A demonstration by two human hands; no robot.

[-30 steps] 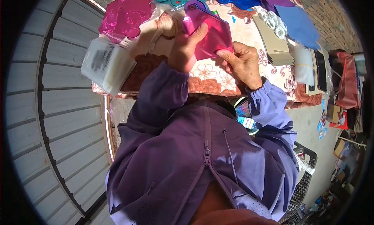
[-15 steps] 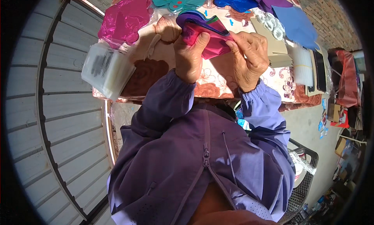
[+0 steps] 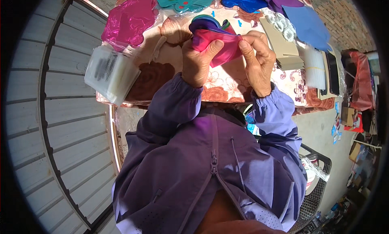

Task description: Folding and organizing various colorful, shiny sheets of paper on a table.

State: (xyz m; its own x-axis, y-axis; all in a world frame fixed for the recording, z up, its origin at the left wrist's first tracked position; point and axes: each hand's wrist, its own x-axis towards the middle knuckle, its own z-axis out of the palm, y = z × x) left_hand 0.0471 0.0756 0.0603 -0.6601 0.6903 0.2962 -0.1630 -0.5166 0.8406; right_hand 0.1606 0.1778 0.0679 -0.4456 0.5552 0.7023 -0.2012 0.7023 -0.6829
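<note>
A layered bundle of thin, shiny sheets (image 3: 223, 52) is held above the table, pink-red at the front with purple, blue and green edges curling behind. My left hand (image 3: 198, 62) is closed round its left side, thumb laid across the pink face. At the right corner my right hand (image 3: 259, 58) pinches the pink sheet between thumb and fingers. The far side of the bundle hides the left fingertips. Beyond it lie a magenta foil piece (image 3: 129, 21) and a teal and green piece (image 3: 186, 1) in clear film.
The flower-patterned cloth (image 3: 227, 88) covers the table. On the left stands a clear plastic box (image 3: 107, 72). To the right are white rings (image 3: 283, 27), beige card (image 3: 283, 52), a bundle of white strips (image 3: 315, 68) and blue sheets (image 3: 310, 25). Small blue clips (image 3: 239, 23) lie beyond my hands.
The bundle has turned and shifted slightly right, and its pink front sheet is spread wider. My right hand has moved a little left and lower, still pinching the corner.
</note>
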